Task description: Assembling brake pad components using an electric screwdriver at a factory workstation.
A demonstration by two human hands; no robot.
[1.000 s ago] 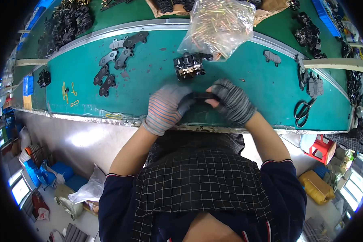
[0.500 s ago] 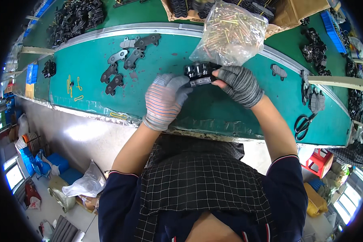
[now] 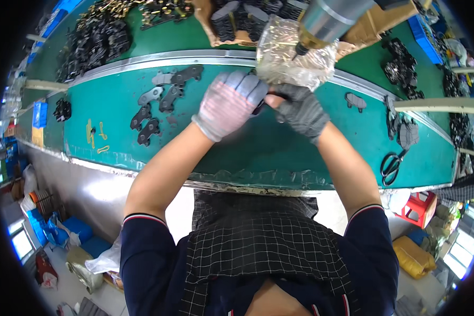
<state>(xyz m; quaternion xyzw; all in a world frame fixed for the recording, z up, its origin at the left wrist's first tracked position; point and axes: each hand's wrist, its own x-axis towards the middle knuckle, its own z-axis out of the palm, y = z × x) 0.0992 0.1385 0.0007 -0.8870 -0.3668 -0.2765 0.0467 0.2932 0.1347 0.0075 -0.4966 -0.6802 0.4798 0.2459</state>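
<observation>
Close together over the green bench, both my hands are closed on a black brake caliper [image 3: 258, 108]. Most of it is covered by the gloves, so its face and any pads in it are hidden. My left hand [image 3: 230, 103], in a pale striped glove, wraps its left side with the fingers over the top. My right hand [image 3: 299, 111], in a dark grey glove with bare fingertips, grips the right side. Just beyond them lies a clear plastic bag [image 3: 292, 66] of brass-coloured pins. Over that bag hangs a power driver [image 3: 327, 23], its tip pointing down.
Loose brake pads [image 3: 169, 97] lie on the bench [image 3: 210, 158] to the left, beside yellow rubber bands [image 3: 102, 129]. Black scissors [image 3: 391, 167] and more pads [image 3: 407, 132] lie at right. A cardboard box [image 3: 205, 21] of pads and piled calipers [image 3: 97, 45] stand beyond the metal rail [image 3: 195, 54].
My hands have drawn together around the caliper, the left moving right and farther away, covering most of it. The power driver has come into view at the top.
</observation>
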